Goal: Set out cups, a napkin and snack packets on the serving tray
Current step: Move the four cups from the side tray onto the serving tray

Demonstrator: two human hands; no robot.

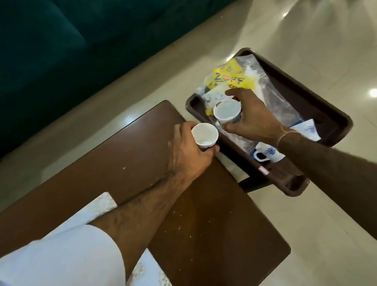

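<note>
Cups fill both hands: the left hand (190,152) grips a white cup (205,137) over the brown table's (196,228) edge, beside the tray. The right hand (250,118) holds another cup (227,111) above the dark serving tray (309,101). Its forearm partly hides a blue-patterned cup (268,153) lying there. Farther back, a yellow snack packet (230,78) sits half covered by clear wrappers.

Dark green sofa (67,38) behind brown table (136,166); glossy cream floor tiles (315,48) reflecting ceiling lights.
</note>
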